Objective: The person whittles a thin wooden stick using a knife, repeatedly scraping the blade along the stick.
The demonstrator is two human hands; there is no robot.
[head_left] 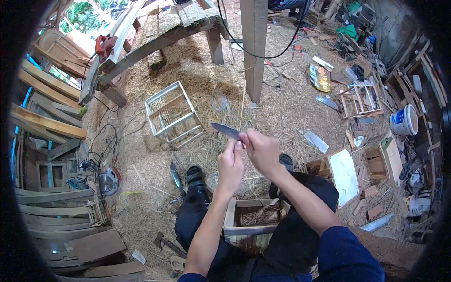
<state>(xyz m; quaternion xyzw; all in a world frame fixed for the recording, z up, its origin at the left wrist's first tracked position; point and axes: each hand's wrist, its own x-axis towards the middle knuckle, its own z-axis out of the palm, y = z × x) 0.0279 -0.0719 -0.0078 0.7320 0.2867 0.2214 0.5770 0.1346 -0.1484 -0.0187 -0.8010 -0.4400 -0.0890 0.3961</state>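
My right hand (pixel 263 149) is closed around the handle of a knife (pixel 224 129), whose broad dark blade points left. Just below the blade, my left hand (pixel 231 165) is closed on a thin wooden stick (pixel 243 104) that rises past the knife. Its thumb is up close to the blade, and the two hands nearly meet. The stick's lower part is largely hidden by my fingers. Between my legs is an open wooden box frame (pixel 256 230). Ahead and to the left, a small slatted wooden cage (pixel 174 115) lies tilted on the shavings.
A wooden workbench (pixel 159 44) carries a red power tool (pixel 105 46). A post (pixel 253 51) stands ahead. Curved timbers (pixel 49 122) and a circular saw (pixel 110 181) are at left, a hatchet (pixel 162 242) near my left foot. At right are a white bucket (pixel 404 120) and another cage (pixel 361 100).
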